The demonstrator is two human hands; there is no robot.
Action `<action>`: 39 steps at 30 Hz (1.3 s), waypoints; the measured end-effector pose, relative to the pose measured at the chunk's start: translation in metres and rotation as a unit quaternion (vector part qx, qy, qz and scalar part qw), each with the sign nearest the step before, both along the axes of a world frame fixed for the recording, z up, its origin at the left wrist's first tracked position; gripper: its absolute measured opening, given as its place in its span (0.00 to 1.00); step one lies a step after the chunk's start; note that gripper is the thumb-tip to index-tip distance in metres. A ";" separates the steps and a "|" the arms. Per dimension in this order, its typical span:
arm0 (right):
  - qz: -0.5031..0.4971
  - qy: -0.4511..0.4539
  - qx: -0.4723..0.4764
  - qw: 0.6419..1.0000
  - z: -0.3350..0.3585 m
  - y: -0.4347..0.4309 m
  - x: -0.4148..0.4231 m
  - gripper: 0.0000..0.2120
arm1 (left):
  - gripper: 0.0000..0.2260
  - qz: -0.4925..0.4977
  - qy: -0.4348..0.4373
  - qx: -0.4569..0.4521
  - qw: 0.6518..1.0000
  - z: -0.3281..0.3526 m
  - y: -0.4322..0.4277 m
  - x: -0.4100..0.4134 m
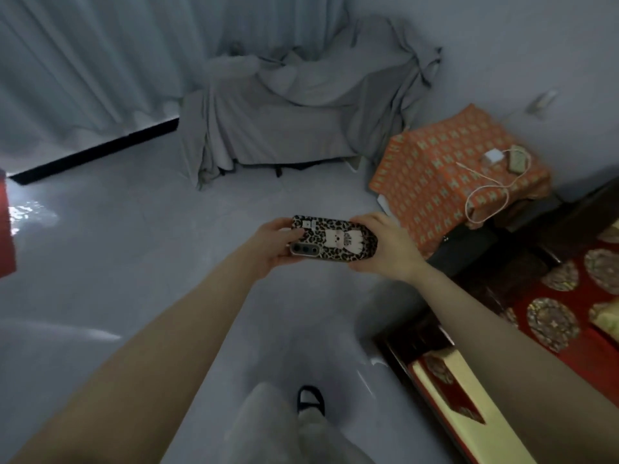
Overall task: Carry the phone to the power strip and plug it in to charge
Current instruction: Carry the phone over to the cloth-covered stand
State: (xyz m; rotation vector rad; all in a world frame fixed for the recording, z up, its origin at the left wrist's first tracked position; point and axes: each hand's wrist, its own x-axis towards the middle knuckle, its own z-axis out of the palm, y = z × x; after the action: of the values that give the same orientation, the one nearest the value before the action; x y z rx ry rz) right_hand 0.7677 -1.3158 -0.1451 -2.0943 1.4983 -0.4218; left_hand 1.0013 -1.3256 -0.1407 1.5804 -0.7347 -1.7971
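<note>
A phone (pixel 335 241) in a leopard-print case lies sideways, back up, held between both hands over the grey floor. My left hand (pixel 273 247) grips its camera end, and my right hand (pixel 390 246) grips the other end. Up to the right, a power strip (pixel 517 160) rests on a small table under an orange patterned cloth (pixel 432 169). A white charger block (pixel 492 158) is plugged in beside it, and its white cable (pixel 482 195) loops over the table's front edge.
A grey-draped armchair (pixel 284 125) stands at the back against pale curtains. Dark wooden furniture with a red patterned cushion (pixel 566 316) runs along the right. My foot in a black sandal (pixel 310 398) is on the glossy floor below. A wall socket (pixel 542 102) sits above the table.
</note>
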 end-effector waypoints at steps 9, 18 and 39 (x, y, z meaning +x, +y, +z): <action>-0.152 0.009 -0.006 0.988 -0.003 -0.169 -0.020 0.38 | 0.14 -0.148 0.001 -0.019 0.989 0.000 -0.234 -0.032; -0.362 0.008 0.003 0.932 -0.003 -0.252 -0.120 0.44 | 0.15 -0.361 0.002 -0.019 0.932 0.004 -0.401 -0.186; -0.504 0.049 -0.029 0.862 -0.073 -0.469 -0.420 0.40 | 0.16 -0.486 -0.001 0.020 0.874 -0.077 -0.664 -0.547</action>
State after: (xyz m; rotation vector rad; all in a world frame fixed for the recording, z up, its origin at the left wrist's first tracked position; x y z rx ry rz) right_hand 0.3474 -1.7847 -0.2179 -1.1929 2.5929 -0.7239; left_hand 0.4545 -1.9896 -0.2174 1.3008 -1.7151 -2.4750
